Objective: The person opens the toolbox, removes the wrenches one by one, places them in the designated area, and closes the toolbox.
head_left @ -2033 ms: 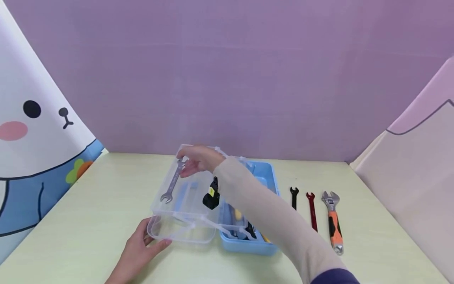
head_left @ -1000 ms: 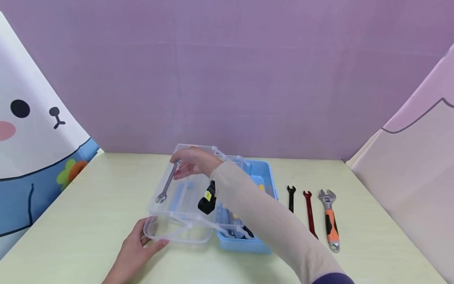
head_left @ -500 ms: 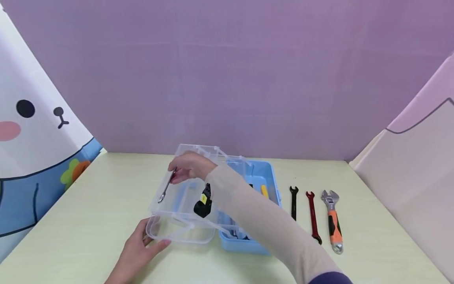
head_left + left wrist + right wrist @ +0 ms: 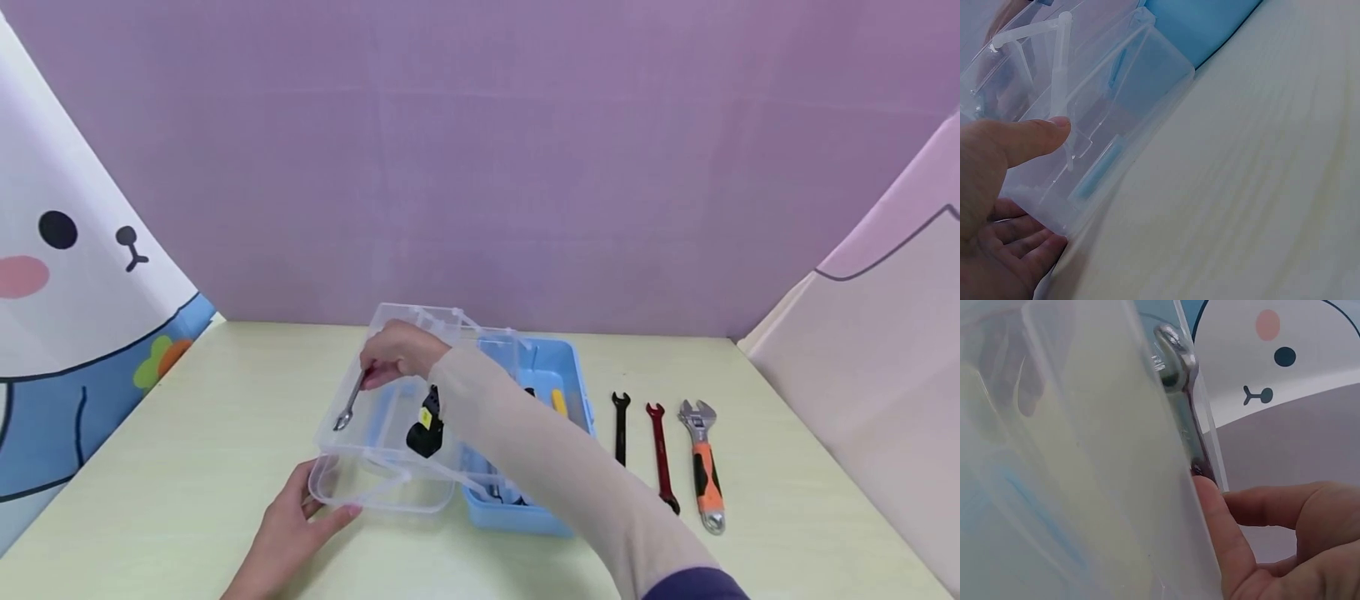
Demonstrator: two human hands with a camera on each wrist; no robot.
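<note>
My right hand [image 4: 397,354] pinches the upper end of a silver open-end wrench [image 4: 349,406]. The wrench slants down along the left side of a clear plastic fold-out tray [image 4: 352,437]. In the right wrist view, the wrench head [image 4: 1179,362] shows by the tray's clear wall, with thumb and fingertips at the shaft. My left hand [image 4: 288,525] grips the left front corner of the clear lid [image 4: 420,504] below the tray. The left wrist view shows the thumb over the lid's wall and the other fingers around its outside. The blue toolbox [image 4: 517,521] is joined to the trays by pale linkage arms.
Right of the toolbox lie a black wrench [image 4: 621,425], a red wrench [image 4: 660,454] and an adjustable wrench [image 4: 705,475] with an orange handle. A yellow-handled tool [image 4: 559,403] lies in the toolbox. A purple backdrop [image 4: 480,167] stands behind the table.
My right hand has moved slightly left and down with the wrench, which has turned from flat-on to nearly edge-on. My left hand stays at the lid's corner.
</note>
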